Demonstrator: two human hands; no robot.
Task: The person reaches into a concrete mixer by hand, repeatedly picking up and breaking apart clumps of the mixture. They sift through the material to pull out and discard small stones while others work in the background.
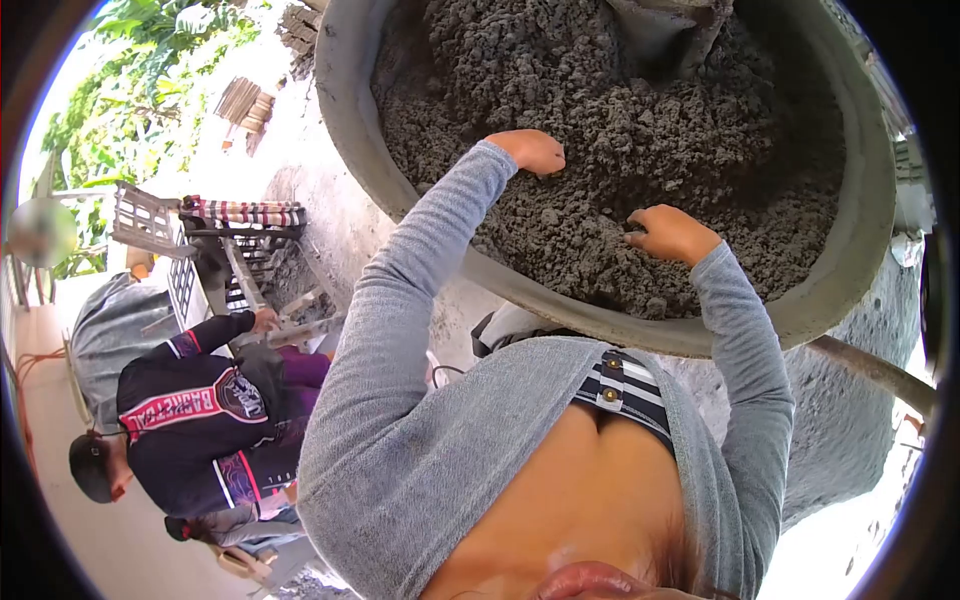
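Observation:
A large round basin (355, 150) with a thick grey rim holds crumbly, damp-looking grey material (600, 130). My left hand (535, 152) is at the left part of the heap, its fingers curled and pressed together; whatever they hold, if anything, is hidden. Further right and a little lower, my right hand (672, 233) rests on the same material with its fingers bent and the fingertips darkened by it. Whether it grips any is hidden. Both forearms, in grey sleeves, reach over the near rim.
A metal blade or paddle (650, 30) stands in the material at the top. Left, a person in a black and pink jersey (200, 410) works near crates (150, 220), with another person (235, 525) below. A pole (870, 370) sticks out at the lower right.

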